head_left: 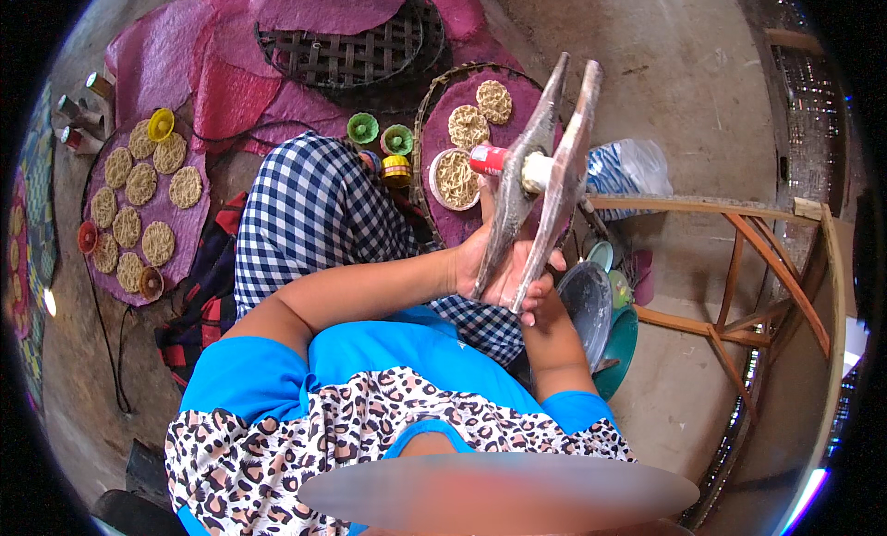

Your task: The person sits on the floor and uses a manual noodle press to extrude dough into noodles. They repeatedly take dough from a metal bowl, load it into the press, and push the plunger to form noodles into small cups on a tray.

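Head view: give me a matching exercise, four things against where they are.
Things:
1. wooden press
2. round noodle cakes
3. woven bamboo tray
4. metal bowl

Places:
A. spread on a purple sheet at the person's left
B. at the top, lying on purple sheets
C. held up in both hands
D. low at the person's right, beside a wooden frame

Pairs: 1-C, 2-A, 3-B, 4-D. The left hand and right hand both grip the press at its lower end.
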The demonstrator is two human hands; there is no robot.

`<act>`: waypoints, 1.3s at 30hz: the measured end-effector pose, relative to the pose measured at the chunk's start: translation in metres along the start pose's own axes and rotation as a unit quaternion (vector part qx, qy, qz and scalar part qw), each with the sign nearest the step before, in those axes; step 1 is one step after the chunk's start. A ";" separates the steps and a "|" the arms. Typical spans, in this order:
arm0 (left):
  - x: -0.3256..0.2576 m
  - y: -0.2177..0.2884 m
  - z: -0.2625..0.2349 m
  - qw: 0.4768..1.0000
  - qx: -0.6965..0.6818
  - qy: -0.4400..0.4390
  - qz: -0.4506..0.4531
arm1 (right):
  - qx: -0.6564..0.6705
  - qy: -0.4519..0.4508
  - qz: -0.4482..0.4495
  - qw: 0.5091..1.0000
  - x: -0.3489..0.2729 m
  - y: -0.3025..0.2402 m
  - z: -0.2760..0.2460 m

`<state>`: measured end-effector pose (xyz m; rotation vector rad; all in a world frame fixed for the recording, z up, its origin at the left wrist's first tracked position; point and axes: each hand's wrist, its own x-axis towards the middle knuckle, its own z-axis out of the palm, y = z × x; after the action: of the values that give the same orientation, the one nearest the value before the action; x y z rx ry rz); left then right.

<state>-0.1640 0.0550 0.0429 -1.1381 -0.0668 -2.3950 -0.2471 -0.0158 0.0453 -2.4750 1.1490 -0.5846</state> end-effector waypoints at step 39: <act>0.007 -0.024 0.000 0.991 0.048 0.052 -0.111 | -0.198 0.033 -0.016 0.980 -0.032 -0.013 0.019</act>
<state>-0.1787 0.0736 0.0525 -1.0046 -0.2851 -2.6106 -0.2484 0.0196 0.0281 -2.8290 1.3650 -0.4869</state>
